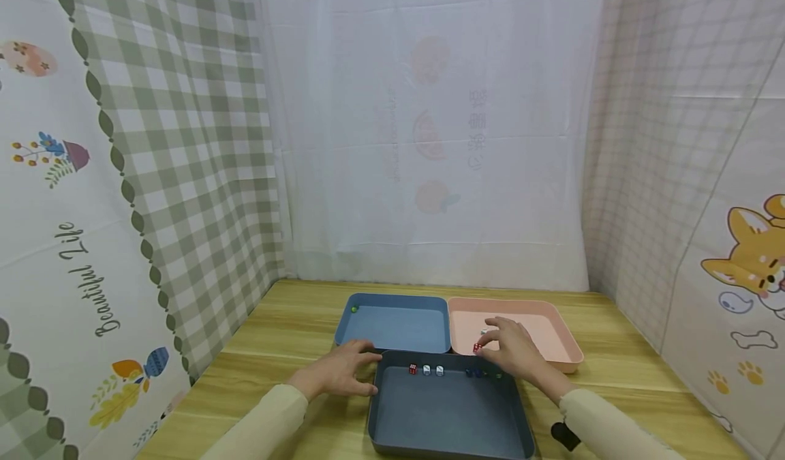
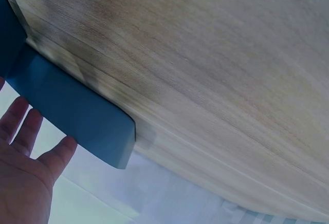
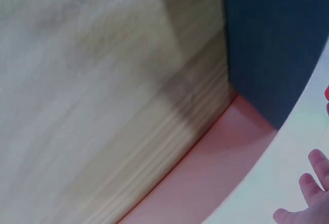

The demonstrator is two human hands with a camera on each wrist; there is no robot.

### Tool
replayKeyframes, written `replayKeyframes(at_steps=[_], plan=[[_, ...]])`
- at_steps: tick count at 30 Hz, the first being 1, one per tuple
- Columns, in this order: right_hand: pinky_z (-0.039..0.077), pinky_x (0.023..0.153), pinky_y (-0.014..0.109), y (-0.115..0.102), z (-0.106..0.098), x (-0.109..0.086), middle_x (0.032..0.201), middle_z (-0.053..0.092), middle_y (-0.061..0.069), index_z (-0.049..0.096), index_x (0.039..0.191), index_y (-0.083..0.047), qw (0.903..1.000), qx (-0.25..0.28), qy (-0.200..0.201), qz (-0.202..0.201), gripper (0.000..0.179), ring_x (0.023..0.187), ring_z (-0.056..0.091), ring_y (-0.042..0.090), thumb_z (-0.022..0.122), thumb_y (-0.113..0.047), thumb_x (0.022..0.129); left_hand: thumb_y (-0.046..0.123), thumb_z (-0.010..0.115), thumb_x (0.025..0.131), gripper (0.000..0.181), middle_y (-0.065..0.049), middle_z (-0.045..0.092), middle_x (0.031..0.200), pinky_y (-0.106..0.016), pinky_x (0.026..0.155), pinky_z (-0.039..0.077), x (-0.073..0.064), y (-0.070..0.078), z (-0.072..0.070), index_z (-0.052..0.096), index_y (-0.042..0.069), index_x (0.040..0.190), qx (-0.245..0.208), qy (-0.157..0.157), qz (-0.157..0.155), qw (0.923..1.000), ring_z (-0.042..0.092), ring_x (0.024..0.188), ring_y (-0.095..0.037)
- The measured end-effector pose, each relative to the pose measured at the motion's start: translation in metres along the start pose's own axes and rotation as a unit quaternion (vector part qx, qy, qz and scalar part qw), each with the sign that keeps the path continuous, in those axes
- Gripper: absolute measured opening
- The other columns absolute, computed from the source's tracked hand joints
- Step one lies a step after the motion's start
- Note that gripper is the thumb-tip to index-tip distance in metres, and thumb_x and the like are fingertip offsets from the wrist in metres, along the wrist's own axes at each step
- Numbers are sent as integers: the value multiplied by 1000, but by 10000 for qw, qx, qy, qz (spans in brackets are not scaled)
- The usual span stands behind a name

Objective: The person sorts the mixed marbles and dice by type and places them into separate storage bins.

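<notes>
Between thumb and fingertips, my right hand pinches a red die above the near edge of the pink tray. In the right wrist view, some fingers and a sliver of red show at the right edge. My left hand touches the left wall of the dark grey tray, fingers spread and holding nothing. Along that tray's far side sit another red die, two white dice, and blue and green dice. A white die lies in the pink tray.
A blue tray with a green die stands behind the dark tray, beside the pink one. All three trays sit on a wood-grain table. Curtains surround the table at the back and sides. A black object is by the right sleeve.
</notes>
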State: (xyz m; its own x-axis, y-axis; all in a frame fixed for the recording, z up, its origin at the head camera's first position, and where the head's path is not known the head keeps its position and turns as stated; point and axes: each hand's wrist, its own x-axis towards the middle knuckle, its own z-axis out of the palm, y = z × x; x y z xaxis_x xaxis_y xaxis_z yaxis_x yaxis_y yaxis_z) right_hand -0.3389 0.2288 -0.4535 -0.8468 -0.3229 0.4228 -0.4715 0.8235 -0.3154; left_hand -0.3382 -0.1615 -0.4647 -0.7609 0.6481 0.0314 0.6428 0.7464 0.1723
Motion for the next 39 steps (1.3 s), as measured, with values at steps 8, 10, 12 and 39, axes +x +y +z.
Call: replayKeyframes(at_steps=[8, 10, 12, 39], plan=[[28, 102, 68, 13, -8, 2, 130, 57, 27, 79, 81, -17, 9997, 29, 62, 252, 6, 123, 48, 49, 77, -20, 86, 57, 67, 87, 67, -9, 45, 146, -49, 104, 41, 0, -1, 0, 57, 20, 142, 2, -4, -35, 10000, 43, 133, -29], [29, 101, 69, 18, -10, 2, 130, 57, 28, 78, 81, -18, 9996, -2, 73, 276, 7, 123, 48, 50, 75, -19, 87, 57, 67, 87, 67, -8, 45, 146, -49, 104, 42, -1, -1, 0, 57, 20, 142, -12, -13, -42, 10000, 43, 133, -29], [30, 100, 69, 23, -12, 3, 130, 57, 29, 79, 81, -18, 9995, -43, 106, 287, 7, 122, 49, 50, 75, -17, 87, 57, 67, 87, 67, -8, 45, 146, -49, 104, 42, -1, -1, 0, 57, 20, 142, -23, -9, -35, 10000, 43, 133, -29], [20, 96, 74, 82, -39, 6, 133, 48, 38, 76, 94, -5, 9853, -658, 77, 1572, 16, 125, 37, 57, 73, -20, 88, 58, 66, 86, 69, -8, 46, 145, -49, 105, 41, 1, -2, 2, 57, 19, 142, 43, 50, 49, 10000, 43, 134, -29]])
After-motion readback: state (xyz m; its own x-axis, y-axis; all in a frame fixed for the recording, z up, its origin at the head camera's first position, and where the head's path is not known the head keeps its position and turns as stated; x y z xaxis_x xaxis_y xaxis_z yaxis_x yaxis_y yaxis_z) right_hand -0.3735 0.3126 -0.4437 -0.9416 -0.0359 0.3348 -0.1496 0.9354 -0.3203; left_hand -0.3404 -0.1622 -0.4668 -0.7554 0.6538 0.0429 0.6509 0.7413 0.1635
